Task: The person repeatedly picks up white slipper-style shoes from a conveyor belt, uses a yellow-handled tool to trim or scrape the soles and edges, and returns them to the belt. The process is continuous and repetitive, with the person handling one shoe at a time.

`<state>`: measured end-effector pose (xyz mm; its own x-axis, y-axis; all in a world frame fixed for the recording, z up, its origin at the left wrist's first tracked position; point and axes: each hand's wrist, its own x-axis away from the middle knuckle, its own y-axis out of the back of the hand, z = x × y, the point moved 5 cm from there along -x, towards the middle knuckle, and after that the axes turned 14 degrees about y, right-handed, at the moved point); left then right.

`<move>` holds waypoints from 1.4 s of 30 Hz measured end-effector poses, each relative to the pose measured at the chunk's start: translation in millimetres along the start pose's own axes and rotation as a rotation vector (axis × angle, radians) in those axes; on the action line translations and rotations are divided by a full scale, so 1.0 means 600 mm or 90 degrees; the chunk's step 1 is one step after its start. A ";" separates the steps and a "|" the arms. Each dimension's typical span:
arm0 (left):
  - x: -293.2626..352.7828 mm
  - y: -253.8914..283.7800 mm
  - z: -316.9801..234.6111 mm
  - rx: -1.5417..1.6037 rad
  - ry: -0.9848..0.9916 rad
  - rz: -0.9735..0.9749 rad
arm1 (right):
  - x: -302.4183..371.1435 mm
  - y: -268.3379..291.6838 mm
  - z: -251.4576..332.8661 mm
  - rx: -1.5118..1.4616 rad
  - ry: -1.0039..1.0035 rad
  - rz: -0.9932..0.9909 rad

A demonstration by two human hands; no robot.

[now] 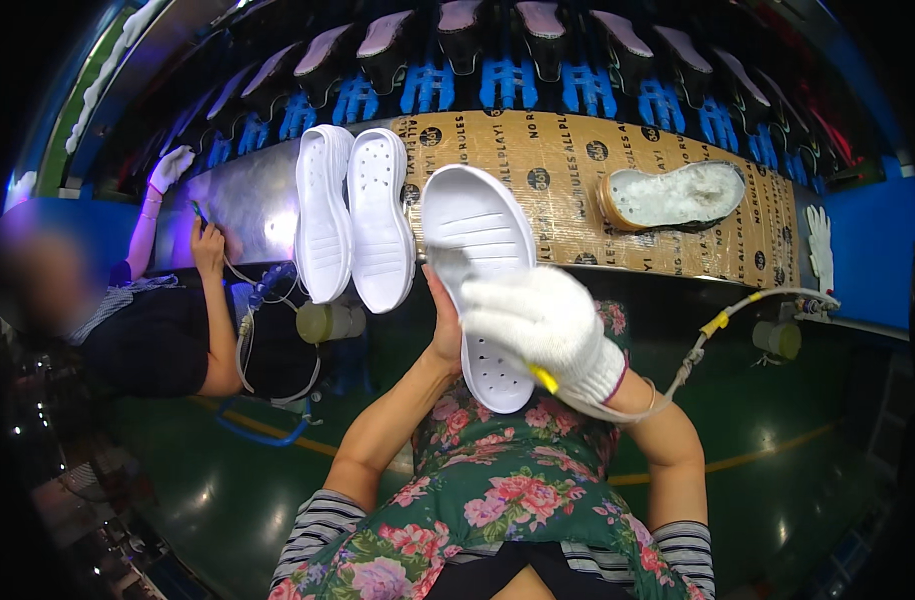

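A white sole (478,215) is held up in front of the bench, above the lap, inner face up and tilted. Its left edge is gripped by the bare left hand (445,318); most of those fingers are hidden behind it, so whether they are spread cannot be told. Over its middle, what looks like a brush (452,262), blurred, is held by the gloved right hand (538,315), the fingers curled and pressed together around it. The step in hand seems to be the brushing of the sole's inner face; for the next move, a firm left grip and light, even strokes out to the rim are called for. From the right wrist a hose (690,360) is led to the bench's right end. To the left, a pair of soles (381,210) is laid side by side on the bench (243,205). On cardboard (568,225) to the right, a crusted sole-shaped tray (668,195) is set. Beyond, lasts (459,20) are ranged on blue racks (508,85). At far left, a co-worker (143,340) is seen.
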<state>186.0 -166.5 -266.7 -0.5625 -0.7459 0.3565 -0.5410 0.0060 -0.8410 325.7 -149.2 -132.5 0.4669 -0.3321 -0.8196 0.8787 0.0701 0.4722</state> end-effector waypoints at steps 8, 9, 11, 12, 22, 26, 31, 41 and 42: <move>-0.002 -0.009 -0.038 -0.090 -0.042 -0.105 | 0.002 0.002 -0.009 -0.006 -0.031 -0.021; -0.002 -0.007 -0.044 -0.114 -0.034 -0.137 | 0.002 -0.007 0.005 0.002 0.006 0.007; -0.017 0.022 -0.037 0.156 -0.044 0.126 | 0.009 -0.024 0.021 -0.067 -0.011 -0.003; -0.027 0.038 -0.030 0.280 -0.010 0.254 | 0.004 -0.016 0.017 -0.139 -0.025 0.003; -0.025 -0.017 -0.080 0.097 0.008 0.208 | 0.009 -0.027 0.029 -0.166 -0.017 -0.025; -0.036 -0.012 -0.093 0.024 -0.039 0.225 | 0.019 -0.020 0.011 -0.026 -0.042 -0.038; -0.035 -0.015 -0.122 0.152 -0.094 0.207 | 0.028 -0.042 0.040 -0.203 -0.005 -0.030; -0.065 -0.025 -0.162 0.034 -0.039 0.239 | 0.023 -0.033 0.033 -0.334 -0.039 -0.037; -0.067 -0.022 -0.161 0.024 -0.005 0.239 | 0.024 -0.026 0.027 -0.307 -0.059 -0.027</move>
<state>155.2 -72.3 -230.5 -0.7131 -0.7009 0.0176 -0.2746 0.2562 -0.9268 317.1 -170.3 -146.3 0.4378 -0.4245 -0.7925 0.8529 0.4748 0.2168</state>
